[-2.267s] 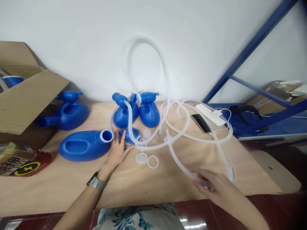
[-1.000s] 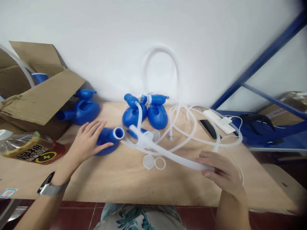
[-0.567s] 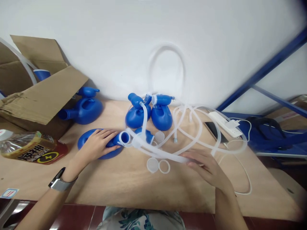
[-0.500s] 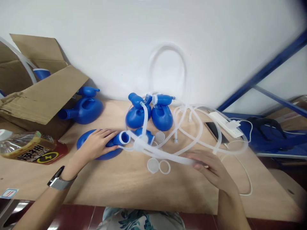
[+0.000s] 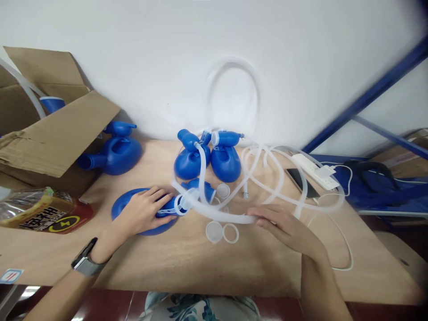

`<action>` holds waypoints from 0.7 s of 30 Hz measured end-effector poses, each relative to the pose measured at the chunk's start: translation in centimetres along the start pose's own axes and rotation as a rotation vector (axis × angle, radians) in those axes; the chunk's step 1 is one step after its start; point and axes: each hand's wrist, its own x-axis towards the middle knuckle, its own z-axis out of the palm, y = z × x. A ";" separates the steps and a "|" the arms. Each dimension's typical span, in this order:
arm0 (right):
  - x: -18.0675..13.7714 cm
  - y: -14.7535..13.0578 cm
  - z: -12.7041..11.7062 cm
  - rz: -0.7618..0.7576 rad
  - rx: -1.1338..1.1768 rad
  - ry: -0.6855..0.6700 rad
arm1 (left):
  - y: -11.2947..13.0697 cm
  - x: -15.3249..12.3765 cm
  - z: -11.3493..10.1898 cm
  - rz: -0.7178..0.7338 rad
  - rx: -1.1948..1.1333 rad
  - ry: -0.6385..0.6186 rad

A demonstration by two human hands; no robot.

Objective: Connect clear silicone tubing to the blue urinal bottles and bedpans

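Note:
My left hand is wrapped over the neck of a blue plastic urinal bottle lying on the table. A translucent white cap covers or overlaps the bottle's mouth; whether it is seated I cannot tell. Between the fingers of my right hand runs a translucent hose, leading left toward the cap. Just behind the cap lies a blue funnel-shaped piece. Loose clear lids and a ring sit in front of the hose.
Two more blue bottles with spouts stand by the wall, and another beside the cardboard box. A drink bottle is at left. Coiled hoses, a phone and a power strip occupy the right.
My right hand has moved left with the hose. The white cap now overlaps the bottle's mouth, which showed uncovered before. My left hand and its bottle have shifted slightly right and nearer.

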 end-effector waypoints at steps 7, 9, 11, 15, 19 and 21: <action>-2.8 -0.5 -3.2 0.005 -0.076 0.078 | -0.4 -0.3 0.2 -0.136 0.005 0.032; -3.3 -0.4 -3.4 -0.020 -0.079 0.090 | -0.3 -0.3 0.1 -0.116 0.015 0.015; -3.2 -0.2 -3.1 -0.023 -0.088 0.088 | -0.2 -0.3 0.1 -0.080 0.028 0.012; -1.4 -0.2 -1.3 -0.030 -0.120 0.023 | 0.2 -0.3 0.2 -0.011 0.012 0.019; 1.2 -0.5 0.5 -0.074 -0.207 0.034 | 1.0 -0.2 0.2 0.036 -0.005 -0.006; 2.1 -0.9 1.2 -0.128 -0.342 0.117 | 1.5 -0.1 0.2 0.048 -0.004 0.000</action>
